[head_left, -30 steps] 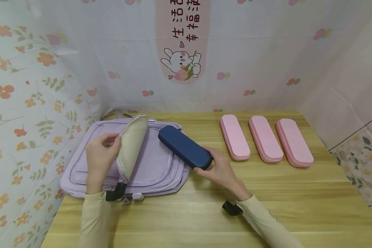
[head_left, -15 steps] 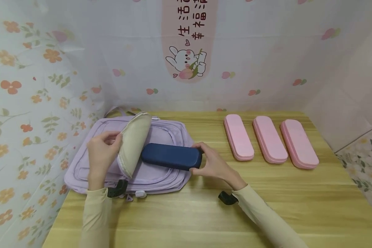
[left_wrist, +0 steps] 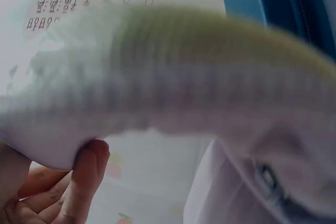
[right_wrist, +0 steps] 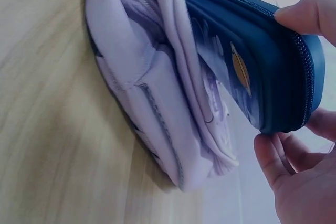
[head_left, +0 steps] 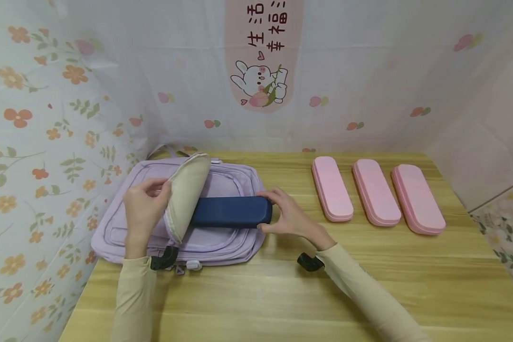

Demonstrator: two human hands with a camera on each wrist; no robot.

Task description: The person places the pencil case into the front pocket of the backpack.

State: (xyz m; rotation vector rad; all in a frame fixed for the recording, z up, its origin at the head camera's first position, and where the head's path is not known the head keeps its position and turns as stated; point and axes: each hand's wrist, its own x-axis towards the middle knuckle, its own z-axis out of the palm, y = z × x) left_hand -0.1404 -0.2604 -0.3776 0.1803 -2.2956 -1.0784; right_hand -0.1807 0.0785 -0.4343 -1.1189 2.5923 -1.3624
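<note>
A lavender backpack [head_left: 124, 190] lies flat on the table's left side, its front pocket flap [head_left: 189, 192] lifted so the cream lining shows. My left hand [head_left: 145, 209] pinches the edge of that flap; in the left wrist view the flap is blurred. My right hand [head_left: 292, 216] grips the right end of a navy zippered pencil case [head_left: 232, 212] between thumb and fingers. The case lies level above the pocket, and its left end is hidden behind the flap. In the right wrist view the case [right_wrist: 252, 61] shows its zipper and an orange oval mark.
Three pink pencil cases stand in a row at the right: a left one [head_left: 332, 189], a middle one [head_left: 376, 192] and a right one [head_left: 419, 199]. A patterned cloth [head_left: 175, 71] hangs behind the wooden table [head_left: 256, 304].
The navy pencil case has swung from a slant to level and moved left, its far end passing behind the flap. My left hand keeps holding the flap up.
</note>
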